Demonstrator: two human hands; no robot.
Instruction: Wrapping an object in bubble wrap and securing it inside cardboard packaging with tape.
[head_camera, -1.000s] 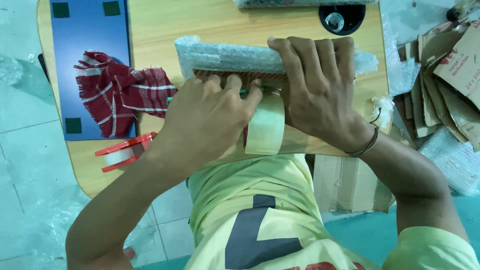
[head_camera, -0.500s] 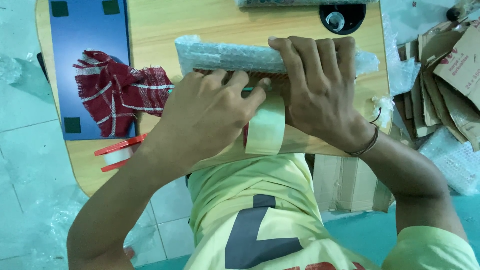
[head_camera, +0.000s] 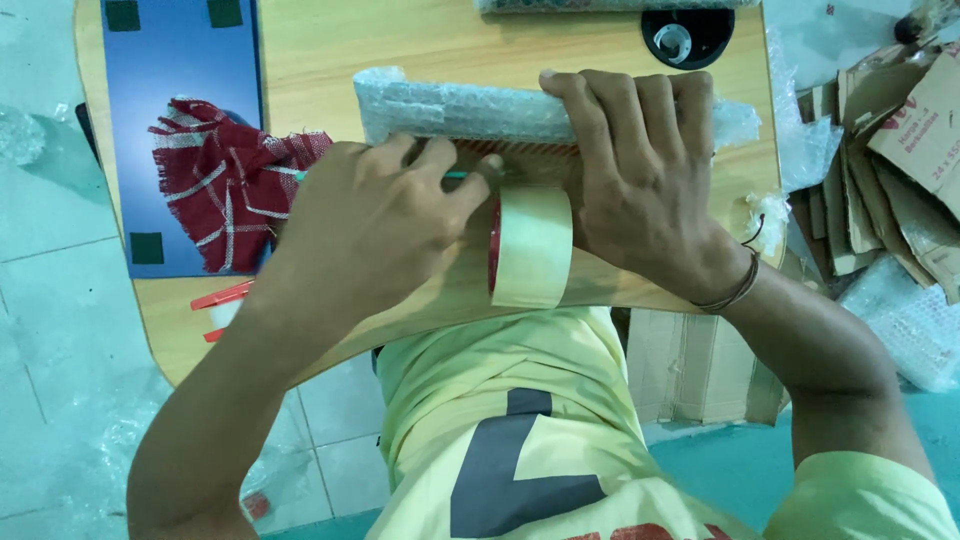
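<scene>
A long parcel wrapped in bubble wrap (head_camera: 470, 108) lies across the wooden table (head_camera: 400, 50). My right hand (head_camera: 645, 180) presses down on its right half, fingers spread over the wrap. My left hand (head_camera: 375, 225) sits just left of centre, fingers curled against the parcel's near edge, gripping a thin green tool that pokes out on both sides. A roll of tan packing tape (head_camera: 532, 247) stands on edge between my two hands, touching the parcel's near side.
A red checked cloth (head_camera: 225, 185) lies on a blue mat (head_camera: 180, 90) at the left. A red tape dispenser (head_camera: 222, 305) pokes out under my left forearm. A black round object (head_camera: 685, 35) sits at the far edge. Flattened cardboard (head_camera: 890, 160) is piled at the right.
My left hand has slid a little leftward along the parcel's near edge. The tape roll shows more fully. My right hand has stayed put.
</scene>
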